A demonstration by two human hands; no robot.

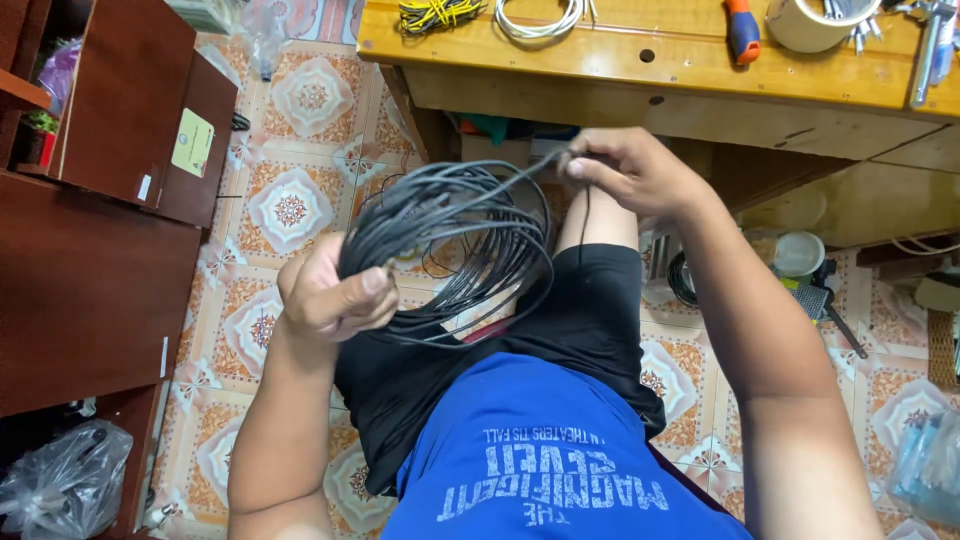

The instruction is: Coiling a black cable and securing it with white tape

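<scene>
The left hand (330, 295) is clamped on a big loop of thin black wire (450, 245), held over the lap near the wooden desk (600, 55). The right hand (630, 170) pinches one strand (pulled tight). It's best to keep each round the same size.

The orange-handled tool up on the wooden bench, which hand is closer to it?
Right. The right hand pinches a wire end just below the bench edge, under the orange-handled tool. The left hand holds the black wire coil much lower.
</scene>
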